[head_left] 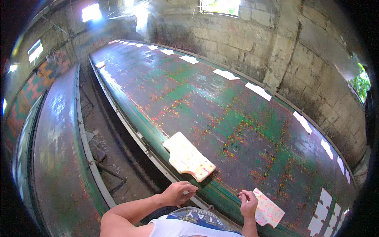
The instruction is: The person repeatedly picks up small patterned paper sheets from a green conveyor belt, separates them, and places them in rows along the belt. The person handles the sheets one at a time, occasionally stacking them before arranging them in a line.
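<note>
A thick stack of pale pieces (188, 157), spotted pink and yellow and narrower at one end, lies at the near edge of the long table. Just below it hovers my left hand (179, 193), fingers bent and drawn together; whatever they may hold does not show. To the right, my right hand (248, 202) has its fingertips pinched close, and anything between them is too small to make out. Right beside that hand lies a flat spotted piece (268, 208) of similar shape, partly covered by the hand.
The long table (205, 110) has a dark top with green patches and colored specks. White pieces (258, 91) line its far edge, and more white cutouts (320, 213) lie at the right end. A second table (55, 146) stands left across a gap. Block walls (233, 39) rise behind.
</note>
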The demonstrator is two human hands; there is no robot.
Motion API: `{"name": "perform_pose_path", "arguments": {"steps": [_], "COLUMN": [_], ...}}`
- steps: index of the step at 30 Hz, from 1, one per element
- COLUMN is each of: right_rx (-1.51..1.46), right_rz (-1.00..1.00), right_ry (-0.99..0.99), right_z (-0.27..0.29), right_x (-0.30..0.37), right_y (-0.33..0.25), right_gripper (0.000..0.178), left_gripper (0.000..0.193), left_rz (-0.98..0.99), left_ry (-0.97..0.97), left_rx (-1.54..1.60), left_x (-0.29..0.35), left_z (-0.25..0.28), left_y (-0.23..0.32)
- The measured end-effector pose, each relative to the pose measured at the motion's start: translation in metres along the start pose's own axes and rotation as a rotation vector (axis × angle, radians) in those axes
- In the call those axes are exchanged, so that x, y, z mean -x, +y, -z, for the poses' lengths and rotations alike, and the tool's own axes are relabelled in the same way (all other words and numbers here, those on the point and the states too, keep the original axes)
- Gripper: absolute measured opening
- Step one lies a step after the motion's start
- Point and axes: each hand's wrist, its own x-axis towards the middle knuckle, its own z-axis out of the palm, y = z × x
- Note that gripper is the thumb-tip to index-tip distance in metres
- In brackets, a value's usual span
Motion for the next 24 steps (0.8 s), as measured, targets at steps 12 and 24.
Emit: {"name": "perform_pose_path", "arguments": {"steps": [12, 24], "right_rx": [0.099, 0.178], "right_rz": [0.085, 0.252], "right_ry": [-0.086, -0.328], "right_z": [-0.204, -0.337], "right_x": [-0.078, -0.108], "right_y": [-0.09, -0.171], "right_gripper": [0.013, 0.015], "left_gripper": [0.043, 0.024], "left_rz": [0.022, 0.12], "left_ry": [0.236, 0.257], "left_rx": [0.037, 0.149], "left_x": [-0.011, -0.01], "left_z": [0.177, 0.269], "left_y": [-0.142, -0.209]}}
